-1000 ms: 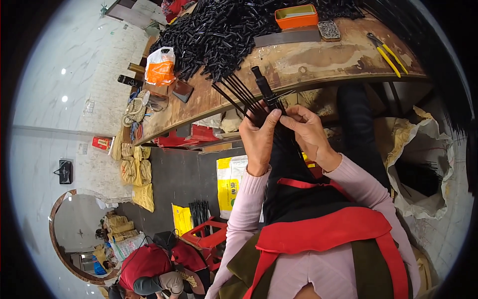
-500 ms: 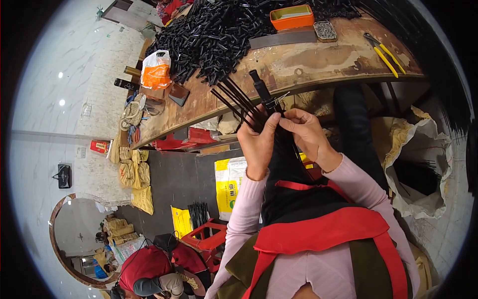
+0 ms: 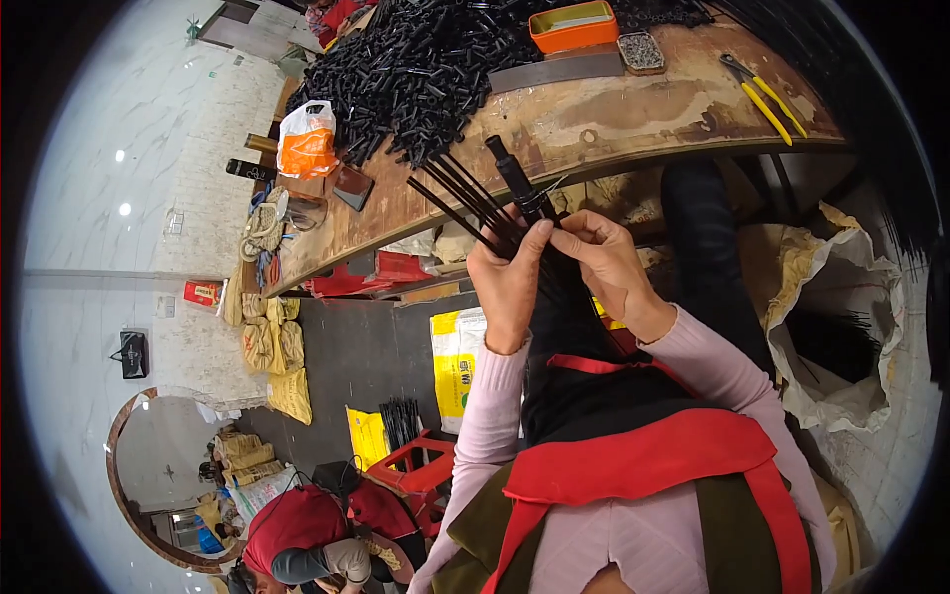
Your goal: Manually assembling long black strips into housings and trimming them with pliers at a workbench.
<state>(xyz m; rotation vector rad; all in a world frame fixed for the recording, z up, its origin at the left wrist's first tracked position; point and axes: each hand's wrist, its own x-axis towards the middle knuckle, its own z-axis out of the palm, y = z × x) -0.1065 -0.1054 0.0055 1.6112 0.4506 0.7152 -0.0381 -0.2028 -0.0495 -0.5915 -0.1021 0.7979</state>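
Note:
My left hand [image 3: 507, 292] is closed around a bunch of thin black rods [image 3: 457, 194], which stick out toward the upper left. Beside them, a thicker black plastic tube [image 3: 513, 176] rises from between my hands, stepped and narrower at its top end. Pale thin wire-like strands [image 3: 556, 184] show at the tube's side. My right hand [image 3: 618, 267] has thumb and fingertips pinched together right against the tube's lower part, touching close to my left thumb. Whatever lies between those fingertips is hidden. The lower ends of the rods disappear against the dark apron.
On the wooden workbench [image 3: 594, 129] lie a heap of black tubes [image 3: 416, 79], an orange box [image 3: 572, 30], a tray of small metal pieces [image 3: 641, 51] and yellow-handled pliers [image 3: 767, 99]. An open sack [image 3: 841, 327] stands at right. Another person [image 3: 297, 530] bends at lower left.
The view has shifted slightly. The tube leans a little more to the left, and my hands stay together around the same place with the rods still held.

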